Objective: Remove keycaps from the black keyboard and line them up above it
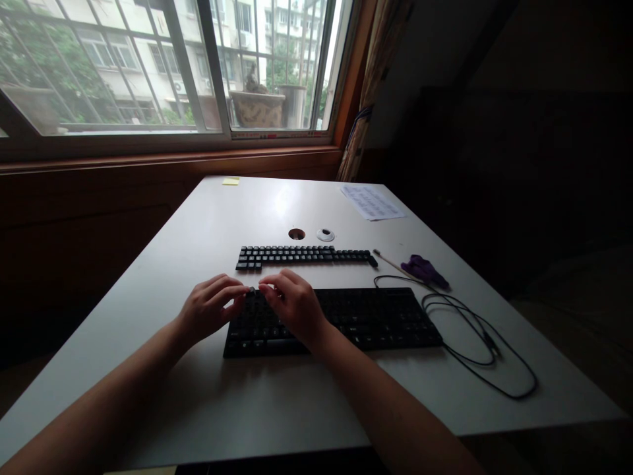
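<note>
A black keyboard (366, 316) with a cable lies on the white table, partly under my hands. At its upper left corner the fingertips of my left hand (212, 305) are closed at a small black keycap (252, 291). My right hand (293, 303) is just to the right of it, thumb and forefinger drawn together in a pinch. Whatever may be between those right fingertips is too small to make out. Behind the keyboard, loose black keycaps (287, 254) are laid out in rows.
A black cable (475, 330) loops over the table's right side. Near it lie a purple cloth (424, 271) and a thin stick brush (390, 262). Farther back are a round hole (297, 234), its white cover (325, 234), printed paper (372, 202) and a yellow sticky note (231, 181).
</note>
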Demonstrator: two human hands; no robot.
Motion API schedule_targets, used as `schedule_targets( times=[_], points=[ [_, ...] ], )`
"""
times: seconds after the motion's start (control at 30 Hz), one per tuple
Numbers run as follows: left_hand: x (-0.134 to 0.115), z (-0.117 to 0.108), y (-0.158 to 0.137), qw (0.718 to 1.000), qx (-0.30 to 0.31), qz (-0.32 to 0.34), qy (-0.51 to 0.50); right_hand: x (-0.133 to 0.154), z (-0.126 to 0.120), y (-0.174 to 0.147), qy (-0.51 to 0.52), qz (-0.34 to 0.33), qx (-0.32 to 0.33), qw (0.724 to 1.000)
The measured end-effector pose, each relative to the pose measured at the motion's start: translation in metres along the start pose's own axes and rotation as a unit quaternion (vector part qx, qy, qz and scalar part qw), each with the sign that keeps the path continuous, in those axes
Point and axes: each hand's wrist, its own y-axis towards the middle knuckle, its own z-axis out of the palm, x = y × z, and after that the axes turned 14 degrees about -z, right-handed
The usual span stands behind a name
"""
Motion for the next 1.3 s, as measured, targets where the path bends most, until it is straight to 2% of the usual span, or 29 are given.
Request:
schedule_targets(
  times=[0.3, 0.57, 0.8, 1.07, 1.3],
  points=[
    [0.004, 0.002, -0.003, 1.0, 0.011, 0.009, 0.025, -0.006, 0.004, -0.003, -0.03, -0.008, 0.066, 0.997],
    [0.007, 0.002, -0.006, 0.998, 0.037, 0.025, 0.048, -0.006, 0.004, -0.003, -0.023, 0.018, 0.087, 0.996],
    [0.009, 0.002, -0.007, 0.998, 0.036, 0.024, 0.051, -0.007, 0.003, -0.003, -0.03, 0.026, 0.094, 0.995],
    [0.007, 0.006, -0.003, 0.998, 0.041, -0.007, 0.054, -0.01, -0.001, -0.001, -0.055, 0.057, 0.09, 0.993],
    [0.015, 0.005, -0.003, 0.992, 0.091, -0.084, 0.032, -0.021, -0.024, 0.016, -0.033, 0.104, 0.01, 0.994]
  ],
)
